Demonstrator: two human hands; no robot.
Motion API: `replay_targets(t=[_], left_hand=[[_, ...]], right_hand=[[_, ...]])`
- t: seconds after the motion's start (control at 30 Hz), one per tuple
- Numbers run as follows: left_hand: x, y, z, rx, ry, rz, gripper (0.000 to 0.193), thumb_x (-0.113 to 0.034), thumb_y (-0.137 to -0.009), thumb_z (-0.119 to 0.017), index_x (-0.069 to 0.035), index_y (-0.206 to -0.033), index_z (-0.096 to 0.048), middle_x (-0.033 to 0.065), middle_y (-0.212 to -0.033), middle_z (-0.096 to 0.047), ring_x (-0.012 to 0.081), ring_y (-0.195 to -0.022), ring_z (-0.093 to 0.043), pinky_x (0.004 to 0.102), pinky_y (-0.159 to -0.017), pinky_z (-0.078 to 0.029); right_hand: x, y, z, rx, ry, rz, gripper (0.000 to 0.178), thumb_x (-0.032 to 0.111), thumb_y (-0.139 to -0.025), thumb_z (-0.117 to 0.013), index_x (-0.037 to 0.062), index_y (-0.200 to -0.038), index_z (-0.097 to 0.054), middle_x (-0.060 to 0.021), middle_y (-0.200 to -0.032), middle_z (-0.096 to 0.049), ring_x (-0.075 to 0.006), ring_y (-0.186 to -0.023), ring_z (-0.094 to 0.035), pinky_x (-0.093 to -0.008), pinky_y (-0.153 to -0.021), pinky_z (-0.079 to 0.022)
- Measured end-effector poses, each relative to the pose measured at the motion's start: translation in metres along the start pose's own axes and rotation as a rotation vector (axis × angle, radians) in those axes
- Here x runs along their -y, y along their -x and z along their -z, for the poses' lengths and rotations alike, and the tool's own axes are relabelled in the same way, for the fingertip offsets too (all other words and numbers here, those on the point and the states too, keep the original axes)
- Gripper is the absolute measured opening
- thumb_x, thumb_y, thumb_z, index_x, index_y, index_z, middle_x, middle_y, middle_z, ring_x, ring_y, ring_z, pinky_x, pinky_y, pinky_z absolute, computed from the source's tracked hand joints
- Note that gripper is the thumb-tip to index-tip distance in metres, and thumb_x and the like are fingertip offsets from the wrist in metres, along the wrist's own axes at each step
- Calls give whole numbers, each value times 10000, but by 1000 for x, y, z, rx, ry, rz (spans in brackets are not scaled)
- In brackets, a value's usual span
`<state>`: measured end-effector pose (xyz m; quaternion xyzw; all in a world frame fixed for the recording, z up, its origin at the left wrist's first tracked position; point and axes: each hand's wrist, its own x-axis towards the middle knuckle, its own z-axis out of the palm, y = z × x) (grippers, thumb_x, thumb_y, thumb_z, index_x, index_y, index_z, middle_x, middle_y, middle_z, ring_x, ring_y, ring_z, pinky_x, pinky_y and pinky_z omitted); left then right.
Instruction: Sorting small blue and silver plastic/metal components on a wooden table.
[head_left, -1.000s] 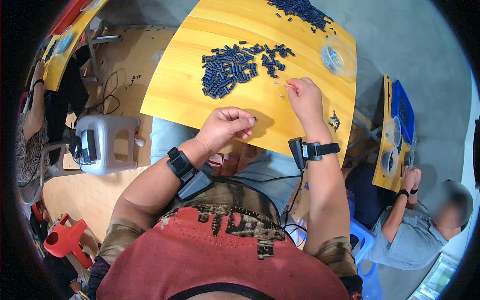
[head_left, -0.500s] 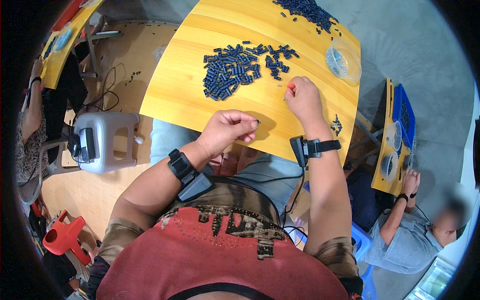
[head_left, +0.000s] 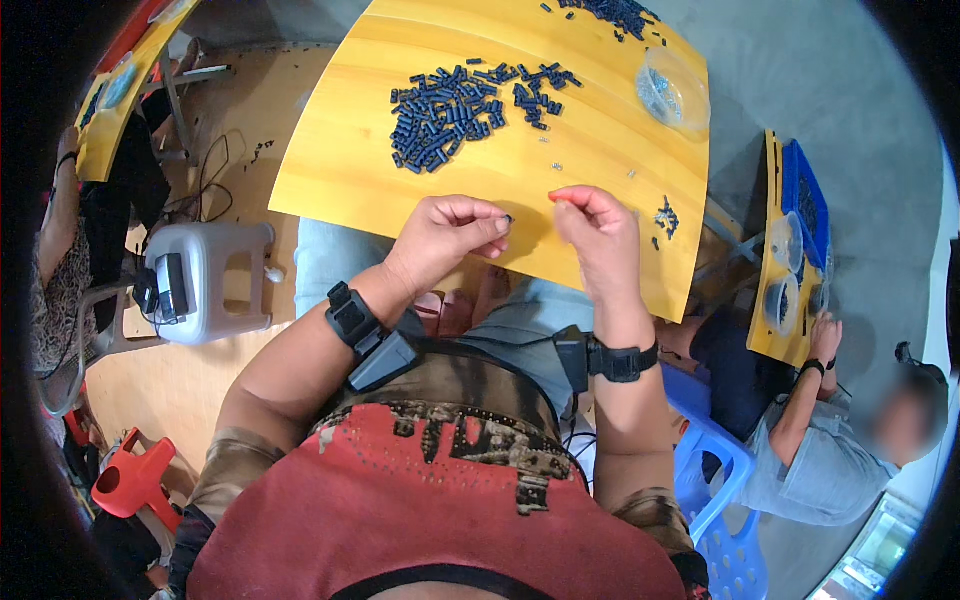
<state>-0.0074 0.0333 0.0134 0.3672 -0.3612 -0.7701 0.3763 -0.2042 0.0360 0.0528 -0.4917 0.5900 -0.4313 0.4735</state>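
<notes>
Two hands are working over a yellow wooden tabletop (head_left: pixel 340 170). The left hand (head_left: pixel 452 235) is curled up, and its fingertips are pinching one tiny dark piece (head_left: pixel 508 218). The right hand (head_left: pixel 598 232) is sitting just beside it, with its thumb and first finger pressed together. I cannot tell if anything is between them. The two hands are near each other but not touching.

Farther back on the tabletop one big pile of small dark blue pieces (head_left: pixel 450 115) is lying, too many to count. A second pile (head_left: pixel 615 12) is sitting at the far edge. One clear plastic bag (head_left: pixel 672 92) is lying to the right. A few tiny bits (head_left: pixel 664 215) are lying near the right edge.

Each wrist is wearing one black band. One white jug (head_left: pixel 205 280) is standing on the floor to the left. One other person (head_left: pixel 830 450) is sitting at the right, at another tabletop.
</notes>
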Motion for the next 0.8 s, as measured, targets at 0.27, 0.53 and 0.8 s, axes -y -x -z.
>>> replay_targets(t=[0.27, 0.53, 0.8], left_hand=[[-7, 12, -14, 82, -75, -58, 180, -97, -848, -624, 27, -977, -638, 71, -813, -656, 113, -705, -612, 235, -654, -510], [-6, 19, -16, 85, -58, -81, 185, -102, -850, -624, 19, -989, -642, 64, -815, -657, 91, -684, -604, 219, -636, -506], [-3, 20, -14, 45, -95, -80, 190, -122, -849, -632, 10, -985, -649, 43, -779, -646, 74, -653, -588, 202, -620, -500]], right_hand=[[7, 34, -21, 59, -334, -32, 98, 72, -830, -628, 3, -901, -633, 1, -759, -605, -47, -649, -526, -182, -592, -431], [4, 41, -28, 33, -312, 2, 91, 68, -823, -641, 4, -888, -644, -1, -759, -616, -47, -632, -513, -185, -581, -423], [7, 48, -35, -110, 389, 481, 82, 82, -840, -617, 72, -894, -678, -45, -809, -646, -158, -627, -570, -207, -614, -459]])
